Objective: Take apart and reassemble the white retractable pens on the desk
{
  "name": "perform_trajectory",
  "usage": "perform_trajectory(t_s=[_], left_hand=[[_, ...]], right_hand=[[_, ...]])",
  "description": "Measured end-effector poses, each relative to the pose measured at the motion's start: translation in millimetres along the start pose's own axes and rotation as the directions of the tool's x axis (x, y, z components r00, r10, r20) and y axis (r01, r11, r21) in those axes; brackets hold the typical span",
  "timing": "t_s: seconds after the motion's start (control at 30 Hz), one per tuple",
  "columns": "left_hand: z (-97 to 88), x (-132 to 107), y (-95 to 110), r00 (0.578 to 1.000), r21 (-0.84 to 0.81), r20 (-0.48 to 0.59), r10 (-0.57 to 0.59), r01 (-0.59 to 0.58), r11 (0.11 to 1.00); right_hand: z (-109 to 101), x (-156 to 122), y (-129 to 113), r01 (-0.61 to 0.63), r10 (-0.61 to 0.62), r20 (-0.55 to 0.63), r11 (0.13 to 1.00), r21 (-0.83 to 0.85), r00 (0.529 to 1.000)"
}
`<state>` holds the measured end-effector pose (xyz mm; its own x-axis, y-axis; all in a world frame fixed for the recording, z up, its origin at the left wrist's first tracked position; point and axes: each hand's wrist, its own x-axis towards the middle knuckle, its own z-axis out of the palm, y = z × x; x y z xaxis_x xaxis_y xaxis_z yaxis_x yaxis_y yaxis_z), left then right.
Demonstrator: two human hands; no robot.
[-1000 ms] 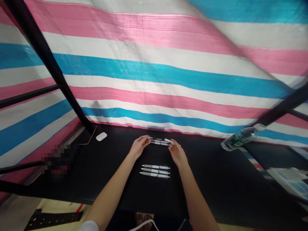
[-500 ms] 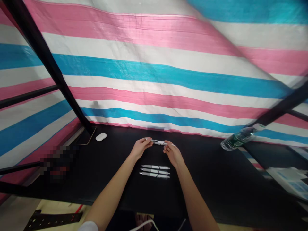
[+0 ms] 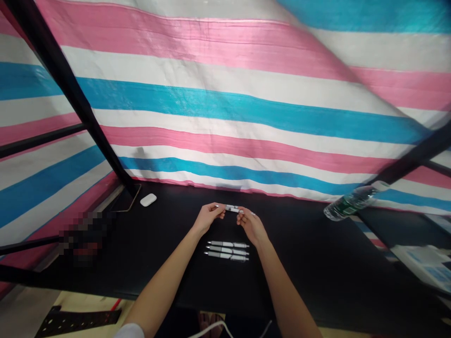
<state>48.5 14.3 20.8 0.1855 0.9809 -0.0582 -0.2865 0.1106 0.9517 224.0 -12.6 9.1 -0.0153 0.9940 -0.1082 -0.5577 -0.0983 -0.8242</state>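
My left hand [image 3: 210,217] is closed on the left end of the white and grey pens [image 3: 231,208] held level above the black table. My right hand [image 3: 252,224] pinches their other end. They look like two pens side by side, though the fingers hide both ends. Nearer to me, three similar pens [image 3: 228,250] lie in a row between my forearms, silver tips pointing left. Neither hand touches that row.
A white rounded case [image 3: 148,200] and a dark phone-like slab [image 3: 127,199] lie at the back left. On the right, a clear bottle with a green label [image 3: 352,203] appears tilted. Striped sheeting [image 3: 225,108] hangs behind the black table [image 3: 303,281].
My right hand has shifted slightly left, closer to my left hand. The held pens have turned a little, and two bars now show more distinctly. The row of three stays put.
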Motion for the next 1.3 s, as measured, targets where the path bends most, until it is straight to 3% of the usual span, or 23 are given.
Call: perform_trajectory(t_s=[0.2,0.4,0.6,0.8,0.97,1.13,1.3], left_hand=[[0.1,-2.0,3.4,0.996,-0.045,0.089,0.034,-0.03,0.999],[-1.6,-0.3,4.7,1.0,0.034,-0.001,-0.003,0.003,0.999],[-3.3,-0.2,5.7,0.993,0.037,0.066,0.095,-0.098,0.995],[-2.7,0.3,5.2,1.0,0.08,-0.01,0.022,-0.021,0.997],[-4.0,1.0,4.6,0.992,0.054,0.053,0.117,-0.12,0.991],[-4.2,2.4,1.8,0.998,0.108,-0.026,0.058,-0.054,0.993],[-5.1,2.8,1.1,0.994,0.106,0.028,0.109,-0.111,0.988]], right_hand=[[-2.9,1.6,0.4,-0.019,0.019,-0.02,1.0,0.017,1.0],[-1.2,0.4,-1.6,-0.009,0.009,-0.022,1.0,0.022,1.0],[-0.7,-0.1,-3.4,-0.007,0.007,-0.034,1.0,0.016,0.999],[-0.8,0.3,-3.0,-0.004,0.004,-0.031,1.0,0.017,0.999],[-2.2,1.2,-3.1,0.007,-0.006,-0.051,1.0,0.03,0.999],[-3.2,1.8,-2.2,0.005,-0.004,-0.046,1.0,0.027,0.999],[-3.1,2.6,-2.1,0.004,-0.001,-0.059,0.999,0.048,0.998]])
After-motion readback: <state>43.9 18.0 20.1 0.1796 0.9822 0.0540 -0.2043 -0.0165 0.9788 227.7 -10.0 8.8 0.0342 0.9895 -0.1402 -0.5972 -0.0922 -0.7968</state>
